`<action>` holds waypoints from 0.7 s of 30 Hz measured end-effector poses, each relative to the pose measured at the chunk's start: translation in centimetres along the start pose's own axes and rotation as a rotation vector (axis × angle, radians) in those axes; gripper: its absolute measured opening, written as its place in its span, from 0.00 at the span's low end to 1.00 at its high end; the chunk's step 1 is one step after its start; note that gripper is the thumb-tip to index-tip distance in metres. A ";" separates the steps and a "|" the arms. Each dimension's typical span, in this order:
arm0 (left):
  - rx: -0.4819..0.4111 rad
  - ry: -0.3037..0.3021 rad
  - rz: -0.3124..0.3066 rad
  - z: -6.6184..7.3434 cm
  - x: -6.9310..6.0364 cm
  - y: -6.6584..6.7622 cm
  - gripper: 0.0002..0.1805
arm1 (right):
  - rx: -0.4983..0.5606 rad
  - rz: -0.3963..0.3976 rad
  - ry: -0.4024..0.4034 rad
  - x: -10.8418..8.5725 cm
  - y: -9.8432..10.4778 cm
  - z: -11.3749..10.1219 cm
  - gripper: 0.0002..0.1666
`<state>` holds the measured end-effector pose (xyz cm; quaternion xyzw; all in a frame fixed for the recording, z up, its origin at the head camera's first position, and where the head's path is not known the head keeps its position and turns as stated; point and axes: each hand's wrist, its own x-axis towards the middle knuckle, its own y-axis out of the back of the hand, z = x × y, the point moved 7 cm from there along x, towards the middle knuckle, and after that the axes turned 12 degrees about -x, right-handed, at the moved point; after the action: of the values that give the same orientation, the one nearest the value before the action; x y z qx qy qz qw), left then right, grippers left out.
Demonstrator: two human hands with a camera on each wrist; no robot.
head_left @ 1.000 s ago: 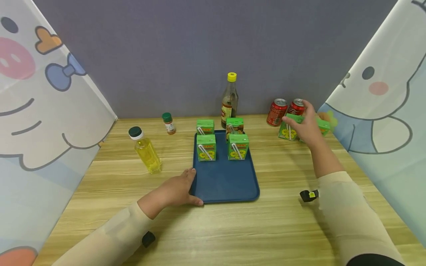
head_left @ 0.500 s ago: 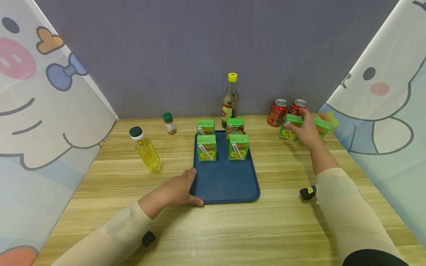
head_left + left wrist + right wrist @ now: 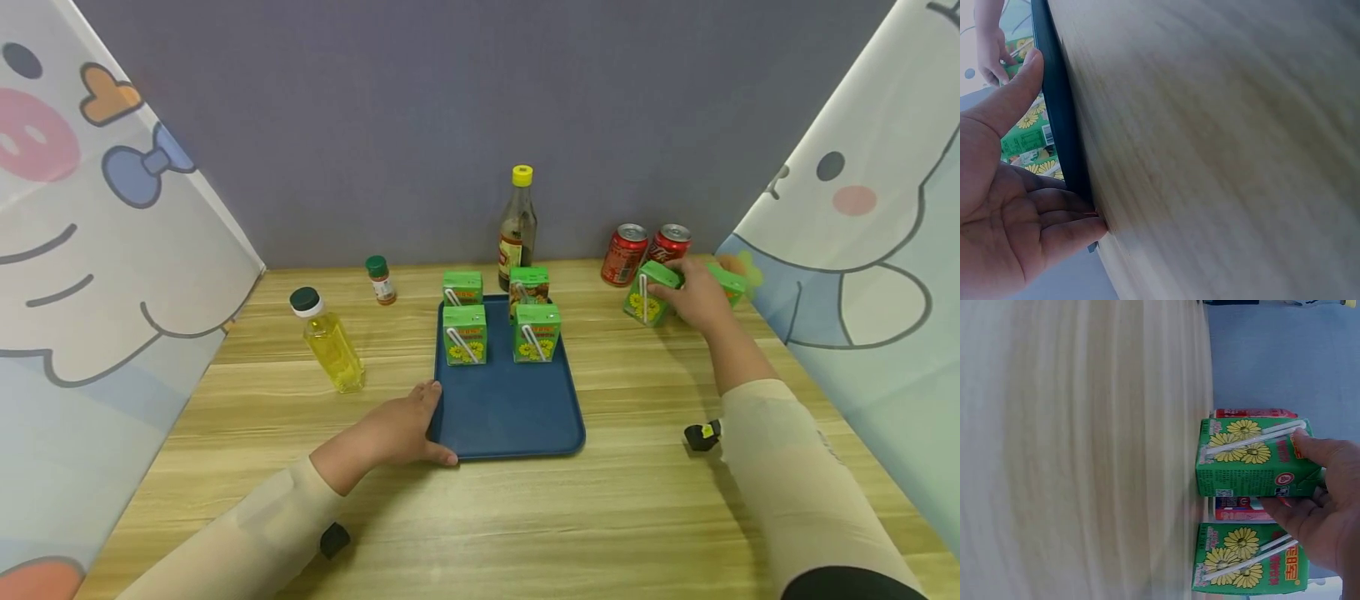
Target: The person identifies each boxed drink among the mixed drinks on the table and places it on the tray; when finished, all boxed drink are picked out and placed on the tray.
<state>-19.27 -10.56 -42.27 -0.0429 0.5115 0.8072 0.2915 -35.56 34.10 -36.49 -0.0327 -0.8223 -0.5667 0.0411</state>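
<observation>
My left hand (image 3: 399,427) rests against the left edge of the blue tray (image 3: 504,417), its thumb at the near corner; the left wrist view shows the thumb and fingers along the tray's dark rim (image 3: 1063,119). Several green drink boxes stand on the tray, one front-left (image 3: 465,335) and one front-right (image 3: 536,333). At the right back, my right hand (image 3: 699,293) pinches a green drink box (image 3: 648,297) by its upper part, thumb on the straw side in the right wrist view (image 3: 1254,450). Another green box (image 3: 1250,557) stands beside it.
Two red cans, one at left (image 3: 624,255), stand behind the held box. A dark sauce bottle (image 3: 517,233) is behind the tray. Left of the tray are an oil bottle (image 3: 333,350) and a small green-capped jar (image 3: 382,282). A grey wall (image 3: 337,150) borders the table's back.
My right hand has come lower onto the drink box and grips it; the box has turned and shifted slightly towards the left and front. My left hand has stayed in place.
</observation>
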 end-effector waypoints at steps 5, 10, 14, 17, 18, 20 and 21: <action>-0.003 -0.013 0.003 0.1 0.0 0.1 0.64 | -0.026 -0.044 -0.021 -0.3 0.0 -0.1 0.45; -0.005 -0.015 0.004 0.2 -0.1 0.0 0.64 | -0.038 -0.063 0.022 -0.8 -0.1 -1.0 0.43; 0.000 -0.014 0.009 0.1 -0.1 0.0 0.64 | -0.037 -0.094 0.052 -1.5 -0.3 -2.1 0.42; -0.001 -0.012 0.012 0.1 0.0 0.0 0.64 | -0.041 -0.119 0.066 -2.2 -0.3 -3.2 0.41; -0.003 -0.011 0.013 0.1 0.0 0.0 0.64 | -0.042 -0.128 0.074 -2.5 -0.3 -3.7 0.40; -0.007 -0.008 0.012 0.1 0.0 0.0 0.64 | -0.038 -0.139 0.095 -3.0 -0.1 -4.6 0.39; -0.007 -0.007 0.012 0.1 0.0 0.0 0.64 | -0.030 -0.142 0.105 -3.3 0.0 -5.1 0.38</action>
<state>-19.22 -10.49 -42.24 -0.0381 0.5079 0.8108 0.2883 -32.16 29.28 -35.04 0.0550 -0.8107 -0.5812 0.0435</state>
